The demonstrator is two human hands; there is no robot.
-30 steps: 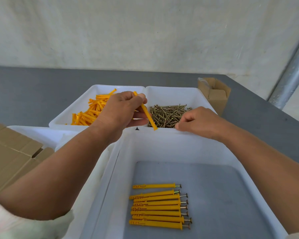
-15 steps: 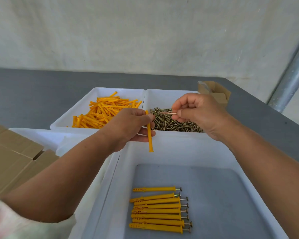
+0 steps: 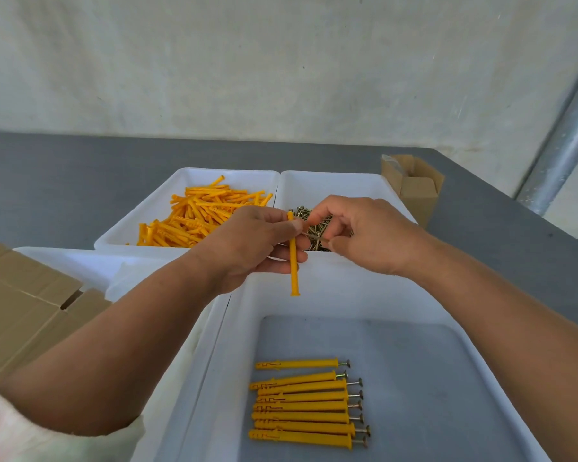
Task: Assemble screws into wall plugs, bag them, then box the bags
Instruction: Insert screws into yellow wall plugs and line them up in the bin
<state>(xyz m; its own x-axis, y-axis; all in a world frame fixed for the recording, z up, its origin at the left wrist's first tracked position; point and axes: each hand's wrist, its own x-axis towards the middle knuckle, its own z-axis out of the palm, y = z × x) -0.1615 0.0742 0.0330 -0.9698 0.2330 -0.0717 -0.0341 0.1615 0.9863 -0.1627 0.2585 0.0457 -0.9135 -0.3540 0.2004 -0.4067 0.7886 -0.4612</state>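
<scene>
Plainly early on: a short row of assembled plugs (image 3: 302, 405) lies in the near tray (image 3: 314, 291), lower centre. At mid-frame the left hand (image 3: 244, 245) pinches a wall plug (image 3: 293, 265) upright, and the right hand (image 3: 367, 235) pinches a screw (image 3: 314, 235) beside its top. The loose plugs (image 3: 194, 218) and loose screws (image 3: 317, 225) behind remain plentiful. No filled bag shows, so bagging and boxing remain.

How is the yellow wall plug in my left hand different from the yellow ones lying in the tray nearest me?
The wall plug in the left hand has no screw in it; the tray plugs each show a screw head at the right end. The held plug stands nearly upright, gripped; the tray plugs lie flat, side by side, in the white tray. Both are the same yellow plastic.
</scene>
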